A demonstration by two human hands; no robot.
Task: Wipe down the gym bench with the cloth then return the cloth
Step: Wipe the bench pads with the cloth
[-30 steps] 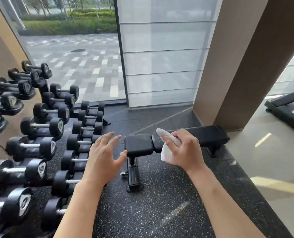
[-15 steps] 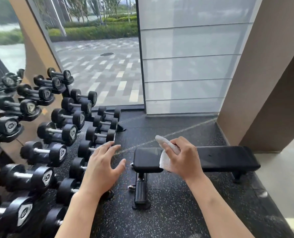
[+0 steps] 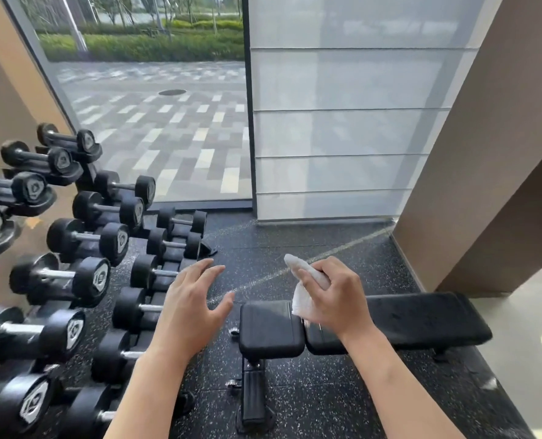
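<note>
Head view: speckled floor [image 3: 310, 400], seemingly rubber.

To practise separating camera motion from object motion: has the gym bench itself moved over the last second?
No. The gym bench keeps its far end beside the pillar base; only the head view shifted.

Bright daylight floods in through the window [image 3: 155, 106] ahead, leaving the frosted blind [image 3: 342, 122] beside it glowing and washed out; wide-angle bending warps the dumbbells [image 3: 73, 242] left of the window, and detail is slightly soft throughout
</note>
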